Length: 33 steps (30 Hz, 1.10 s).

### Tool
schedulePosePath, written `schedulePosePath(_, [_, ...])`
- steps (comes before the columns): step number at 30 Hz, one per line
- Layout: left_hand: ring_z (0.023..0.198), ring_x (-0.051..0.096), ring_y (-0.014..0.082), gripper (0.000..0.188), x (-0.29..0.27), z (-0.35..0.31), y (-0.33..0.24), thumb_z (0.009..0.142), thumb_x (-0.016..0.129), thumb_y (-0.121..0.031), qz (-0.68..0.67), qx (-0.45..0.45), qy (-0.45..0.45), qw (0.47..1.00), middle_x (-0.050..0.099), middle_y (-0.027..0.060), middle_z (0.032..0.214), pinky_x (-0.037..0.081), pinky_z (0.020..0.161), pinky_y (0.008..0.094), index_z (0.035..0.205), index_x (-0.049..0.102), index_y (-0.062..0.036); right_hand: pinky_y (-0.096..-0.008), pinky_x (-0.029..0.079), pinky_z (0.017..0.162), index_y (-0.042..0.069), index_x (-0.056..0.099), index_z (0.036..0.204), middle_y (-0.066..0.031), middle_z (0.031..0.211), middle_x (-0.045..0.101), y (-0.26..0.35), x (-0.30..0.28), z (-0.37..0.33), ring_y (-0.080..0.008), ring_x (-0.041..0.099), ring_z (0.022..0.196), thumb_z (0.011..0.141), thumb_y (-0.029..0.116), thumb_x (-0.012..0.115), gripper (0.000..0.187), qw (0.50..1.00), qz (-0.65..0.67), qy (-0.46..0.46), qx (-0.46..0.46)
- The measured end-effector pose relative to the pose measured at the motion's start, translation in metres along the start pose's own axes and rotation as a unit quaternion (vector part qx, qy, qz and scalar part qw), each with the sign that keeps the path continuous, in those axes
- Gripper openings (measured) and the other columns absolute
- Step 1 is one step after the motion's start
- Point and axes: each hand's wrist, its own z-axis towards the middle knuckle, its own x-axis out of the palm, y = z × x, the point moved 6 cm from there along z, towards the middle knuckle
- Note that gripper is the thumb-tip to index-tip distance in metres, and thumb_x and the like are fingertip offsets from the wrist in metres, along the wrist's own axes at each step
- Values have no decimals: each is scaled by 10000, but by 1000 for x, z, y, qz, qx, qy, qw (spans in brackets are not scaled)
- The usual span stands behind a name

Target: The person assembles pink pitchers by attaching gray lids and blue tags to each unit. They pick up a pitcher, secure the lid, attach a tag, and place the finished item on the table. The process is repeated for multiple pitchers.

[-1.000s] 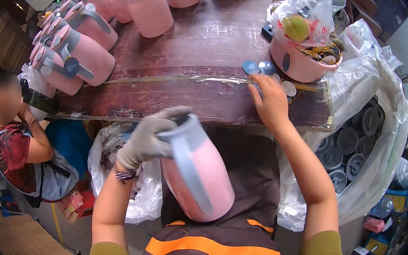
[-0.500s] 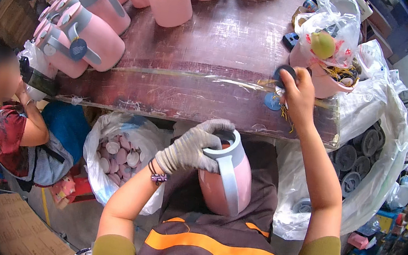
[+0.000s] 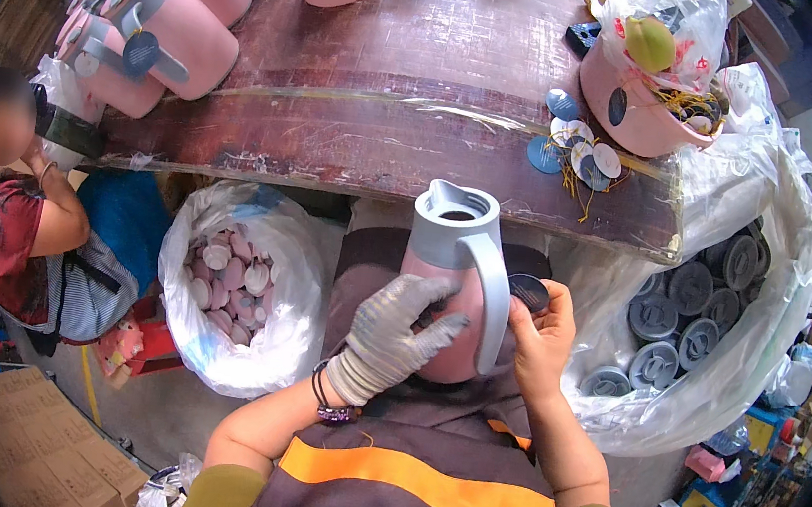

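Note:
A pink jug (image 3: pixel 474 299) with a grey collar, spout and handle stands upright on my lap, its top uncovered. My left hand (image 3: pixel 394 337), in a striped grey work glove, is wrapped round the left side of its body. Between the thumb and fingers of my bare right hand (image 3: pixel 544 341) is a dark oval hang tag (image 3: pixel 529 291), held just right of the jug's handle. Whether the tag touches the handle I cannot tell. A loose pile of round tags (image 3: pixel 578 151) with yellow strings lies near the table's right front edge.
The brown table (image 3: pixel 339 136) spans the front. Several pink jugs (image 3: pixel 183 33) crowd its left side. A pink tub (image 3: pixel 633 109) with strung tags and a bagged fruit stands right. Sacks of small lids (image 3: pixel 322 244) and grey caps (image 3: pixel 691 286) flank me. A person (image 3: pixel 39 222) sits left.
My right hand has come down from the tag pile to the jug's handle with a tag. My left hand has shifted from the jug's rim to its body, and the handle has turned rightward.

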Motion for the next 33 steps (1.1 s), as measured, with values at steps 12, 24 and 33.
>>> schedulePosePath(12, [811,638,312,247,12,1,3,817,683,-141,-55,-47,34,997,651,153,889,512,717,367,1040,642,-43,-241,472,811,2,609,1058,-8,965,652,-17,13,0,-70,574,883,886,103,622,200,981,-43,181,62])
schedulePosePath(24, [938,610,187,177,9,-2,12,959,514,-181,-567,-300,-46,766,626,67,971,501,785,319,1021,597,-38,-288,514,772,36,595,1105,-67,989,663,-26,5,-2,-148,650,860,943,161,584,206,945,297,34,136])
schedulePosePath(33, [882,594,141,305,-5,15,-11,918,536,-92,-476,-264,143,827,629,99,970,501,768,276,1218,552,-35,-270,501,725,26,545,1126,-84,947,648,15,16,3,-154,637,818,932,84,576,205,980,188,66,-21])
